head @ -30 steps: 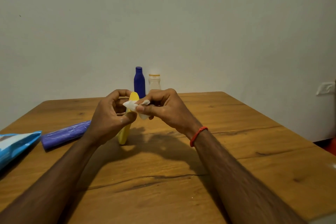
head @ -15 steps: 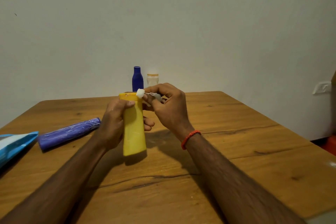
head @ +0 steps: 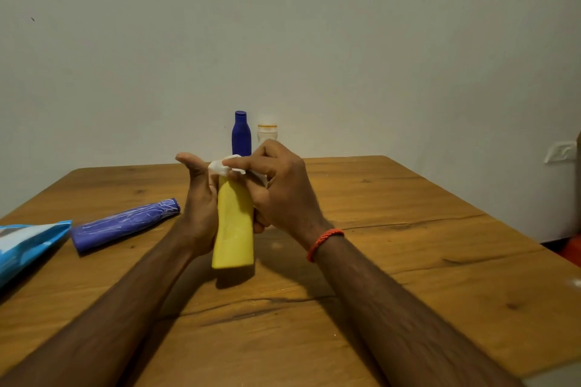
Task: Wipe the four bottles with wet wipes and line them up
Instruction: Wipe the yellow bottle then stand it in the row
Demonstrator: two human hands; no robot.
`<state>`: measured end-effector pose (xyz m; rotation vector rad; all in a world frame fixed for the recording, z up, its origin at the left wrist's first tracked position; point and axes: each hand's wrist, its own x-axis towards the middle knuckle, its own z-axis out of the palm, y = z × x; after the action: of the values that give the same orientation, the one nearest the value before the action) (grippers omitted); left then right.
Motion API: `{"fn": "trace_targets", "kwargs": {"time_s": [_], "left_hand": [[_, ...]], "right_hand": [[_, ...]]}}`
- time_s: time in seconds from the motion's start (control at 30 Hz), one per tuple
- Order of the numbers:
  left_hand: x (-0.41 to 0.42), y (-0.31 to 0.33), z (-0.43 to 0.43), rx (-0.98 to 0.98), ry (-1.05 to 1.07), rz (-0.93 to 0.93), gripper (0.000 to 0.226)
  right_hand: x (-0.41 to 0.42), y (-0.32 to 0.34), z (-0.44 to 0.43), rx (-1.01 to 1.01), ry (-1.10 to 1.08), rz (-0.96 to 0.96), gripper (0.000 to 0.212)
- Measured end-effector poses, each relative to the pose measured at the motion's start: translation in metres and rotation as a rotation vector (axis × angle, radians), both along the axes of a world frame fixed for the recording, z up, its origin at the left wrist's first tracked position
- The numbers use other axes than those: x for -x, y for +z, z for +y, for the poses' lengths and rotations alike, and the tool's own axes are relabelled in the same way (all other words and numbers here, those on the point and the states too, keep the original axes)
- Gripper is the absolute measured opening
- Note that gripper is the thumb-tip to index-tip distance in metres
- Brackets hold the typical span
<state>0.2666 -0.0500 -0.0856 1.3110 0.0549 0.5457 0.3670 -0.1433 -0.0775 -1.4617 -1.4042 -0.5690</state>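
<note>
A yellow bottle is held slightly above the wooden table at the centre, its wide end down. My left hand grips it from the left, thumb raised. My right hand pinches a white wet wipe against the bottle's top. A purple bottle lies on its side to the left. A dark blue bottle and a pale translucent bottle stand side by side at the table's far edge.
A blue wet-wipe pack lies at the left edge of the table. The wall rises close behind the far edge. A white wall socket is at the right.
The yellow bottle has been turned upright with a narrower side toward me and sits lower. My right hand has carried the wipe over its top. My left thumb has lifted off.
</note>
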Motion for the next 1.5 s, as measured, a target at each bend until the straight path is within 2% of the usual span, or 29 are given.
{"fn": "trace_targets", "kwargs": {"time_s": [0.1,0.13,0.2,0.33,0.43,0.5,0.57,0.7,0.8,0.93,1.07,1.27,1.4,1.5], "left_hand": [[0.002,0.000,0.000,-0.020,0.030,0.037,0.108],[0.002,0.000,0.000,0.000,0.062,0.042,0.104],[0.004,0.004,0.002,0.079,0.130,0.033,0.096],[0.003,0.009,0.019,0.150,0.262,0.014,0.104],[-0.001,0.007,0.022,0.160,0.307,0.018,0.089],[-0.001,0.005,0.019,0.213,0.258,0.024,0.072],[-0.001,0.005,0.016,0.224,0.204,0.034,0.064],[-0.003,0.003,0.008,0.233,0.103,0.091,0.065],[-0.006,0.002,0.004,0.212,0.089,0.131,0.069],[-0.007,0.000,0.003,0.288,0.146,0.126,0.062],[-0.005,0.002,0.014,0.388,0.200,0.080,0.061],[0.003,0.007,0.036,0.507,0.296,-0.009,0.059],[0.007,0.005,0.040,0.517,0.324,-0.020,0.060],[0.006,0.003,0.038,0.518,0.271,-0.020,0.060]], "right_hand": [[-0.001,-0.001,-0.001,-0.015,0.014,0.077,0.025],[0.000,-0.001,-0.001,0.016,0.042,0.085,0.025],[0.004,0.000,-0.001,0.137,0.121,0.063,0.025],[0.007,0.004,-0.003,0.461,0.237,-0.066,0.024],[0.005,0.007,-0.005,0.610,0.262,-0.098,0.025],[0.003,0.007,-0.005,0.541,0.239,-0.096,0.024],[0.001,0.003,-0.004,0.393,0.141,-0.088,0.023],[-0.007,0.002,-0.005,0.135,-0.033,0.015,0.019],[-0.013,0.002,-0.005,0.059,-0.097,0.075,0.021],[-0.012,0.001,-0.002,0.109,-0.056,0.175,0.022],[-0.010,0.003,-0.003,0.244,0.111,0.251,0.019],[-0.006,0.009,-0.012,0.552,0.416,0.236,0.015],[-0.004,0.014,-0.016,0.678,0.491,0.235,0.012],[-0.003,0.014,-0.016,0.679,0.470,0.218,0.013]]}}
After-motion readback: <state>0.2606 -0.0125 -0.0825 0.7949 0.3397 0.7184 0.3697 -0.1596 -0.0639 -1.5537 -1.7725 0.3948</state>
